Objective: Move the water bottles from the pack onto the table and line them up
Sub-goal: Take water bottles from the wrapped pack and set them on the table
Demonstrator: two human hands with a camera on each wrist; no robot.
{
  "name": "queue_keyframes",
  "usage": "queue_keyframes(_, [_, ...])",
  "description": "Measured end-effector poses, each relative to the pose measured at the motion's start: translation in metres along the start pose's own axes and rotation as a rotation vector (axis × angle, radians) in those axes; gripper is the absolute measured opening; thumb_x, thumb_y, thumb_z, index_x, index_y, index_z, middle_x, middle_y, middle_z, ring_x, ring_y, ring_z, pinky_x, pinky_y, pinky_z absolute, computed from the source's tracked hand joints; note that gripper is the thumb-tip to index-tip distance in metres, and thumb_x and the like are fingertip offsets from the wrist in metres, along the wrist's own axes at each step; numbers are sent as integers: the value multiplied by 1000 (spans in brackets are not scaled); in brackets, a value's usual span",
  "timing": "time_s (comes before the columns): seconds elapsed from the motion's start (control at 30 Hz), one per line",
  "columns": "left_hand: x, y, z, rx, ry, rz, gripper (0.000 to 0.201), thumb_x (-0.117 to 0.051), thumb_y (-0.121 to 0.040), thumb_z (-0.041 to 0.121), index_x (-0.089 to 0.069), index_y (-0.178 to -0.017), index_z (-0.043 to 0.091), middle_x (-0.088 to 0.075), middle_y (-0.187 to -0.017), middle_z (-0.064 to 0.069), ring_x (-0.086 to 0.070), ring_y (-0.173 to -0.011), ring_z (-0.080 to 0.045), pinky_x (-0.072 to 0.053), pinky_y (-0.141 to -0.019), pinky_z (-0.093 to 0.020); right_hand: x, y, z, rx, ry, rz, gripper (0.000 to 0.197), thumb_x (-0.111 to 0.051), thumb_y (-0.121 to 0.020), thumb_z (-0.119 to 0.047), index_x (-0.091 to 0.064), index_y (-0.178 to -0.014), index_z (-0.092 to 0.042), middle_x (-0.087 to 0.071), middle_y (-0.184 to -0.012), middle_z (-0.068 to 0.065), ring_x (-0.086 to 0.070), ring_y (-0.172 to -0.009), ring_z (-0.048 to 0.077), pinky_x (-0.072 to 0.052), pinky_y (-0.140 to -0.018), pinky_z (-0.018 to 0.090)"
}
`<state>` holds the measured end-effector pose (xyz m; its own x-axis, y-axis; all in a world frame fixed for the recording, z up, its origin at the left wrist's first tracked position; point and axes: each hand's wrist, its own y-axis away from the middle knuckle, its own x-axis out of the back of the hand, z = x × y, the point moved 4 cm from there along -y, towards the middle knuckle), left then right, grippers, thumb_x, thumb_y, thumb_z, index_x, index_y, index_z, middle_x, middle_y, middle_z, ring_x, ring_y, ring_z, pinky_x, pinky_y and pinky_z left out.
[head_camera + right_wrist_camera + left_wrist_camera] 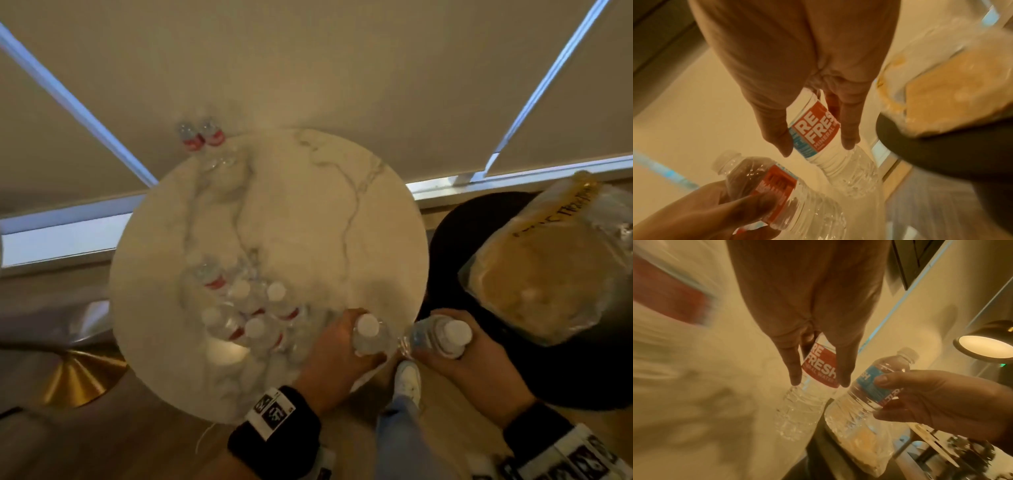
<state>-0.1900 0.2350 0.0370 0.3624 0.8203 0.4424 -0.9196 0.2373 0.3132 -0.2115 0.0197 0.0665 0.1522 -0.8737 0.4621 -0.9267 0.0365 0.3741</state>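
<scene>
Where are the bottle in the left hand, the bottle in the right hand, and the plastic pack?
Bottle in the left hand (368,325): head view, on its white cap.
Bottle in the right hand (454,332): head view, on its white cap.
Plastic pack (548,270): head view, on its wrap's top face.

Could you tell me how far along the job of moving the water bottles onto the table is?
Partly done: a cluster of clear plastic water bottles stands on the round marble table, with two more at its far edge, not yet one line. The left hand and right hand each hold a bottle near the table's near edge. The torn plastic pack shows at least one white cap inside.
</scene>
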Motion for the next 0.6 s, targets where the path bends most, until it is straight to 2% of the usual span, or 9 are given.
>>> queue_keyframes(0.1, [50, 60, -52, 66, -11, 99, 60, -84, -74, 42, -51, -124, 41, -60, -120, 22, -56, -106, 10, -49, -98, -22, -82, 18, -22, -16, -34, -52, 54, -83, -71, -34, -53, -115, -35, -63, -106, -17, -60, -94, 1, -49, -78, 20])
queue_keyframes(0.17, [80, 90, -79, 90, -16, 148, 60, -83, -75, 42, -46, -122, 47, -56, -119, 29, -52, -107, 16, -43, -97, -12, -127, 22, -35, -14, -50, -79, 55, -83, -71, -37, -52, -116, -33, -65, -107, -14, -62, -95, 4, -52, -81, 25])
queue_keyframes(0.23, [109, 109, -99, 102, -33, 183, 59, -83, -77, 38, -43, -119, 50, -53, -115, 33, -48, -100, 27, -38, -85, 2, -161, 20, -47, -21, -49, -64, 56, -83, -71, -38, -52, -118, -31, -66, -107, -9, -62, -96, 13, -50, -81, 27])
queue_keyframes(0.27, [121, 115, -106, 116, -50, 197, 57, -83, -78, 37, -44, -119, 48, -54, -115, 31, -49, -98, 27, -37, -81, 4, -175, 18, -54, -24, -30, -58, 57, -82, -71, -37, -51, -119, -29, -65, -106, -7, -60, -95, 15, -48, -80, 27])
queue_keyframes(0.33, [142, 117, -120, 149, -86, 239, 57, -83, -78, 34, -50, -124, 35, -61, -119, 18, -54, -98, 12, -38, -84, -4, -196, 12, -64, -39, 10, -51, 60, -81, -72, -35, -49, -122, -26, -60, -103, -5, -56, -94, 16, -43, -79, 27])
queue_keyframes(0.37, [150, 116, -125, 169, -90, 266, 58, -83, -78, 34, -52, -126, 29, -63, -121, 11, -56, -101, 2, -41, -87, -13, -204, 8, -68, -39, 25, -42, 60, -81, -72, -36, -49, -122, -25, -59, -101, -5, -57, -95, 18, -42, -79, 27])
queue_keyframes(0.43, [161, 111, -131, 192, -56, 327, 58, -84, -77, 31, -54, -125, 23, -65, -120, 6, -59, -106, -10, -45, -89, -24, -213, -1, -69, -33, 37, -2, 59, -81, -72, -36, -49, -120, -24, -60, -102, -4, -60, -100, 24, -43, -80, 30])
queue_keyframes(0.5, [167, 105, -131, 185, -24, 364, 56, -84, -76, 30, -54, -124, 23, -65, -119, 5, -61, -106, -13, -48, -90, -28, -217, -9, -68, -34, 40, 35, 60, -81, -72, -35, -49, -121, -22, -63, -110, 0, -60, -105, 27, -47, -85, 34])
queue_keyframes(0.6, [169, 97, -129, 194, 7, 367, 52, -84, -77, 28, -52, -119, 29, -61, -118, 6, -57, -105, -10, -48, -93, -28, -218, -19, -67, -30, 46, 13, 63, -82, -71, -33, -48, -123, -21, -62, -119, 3, -59, -108, 27, -44, -84, 33])
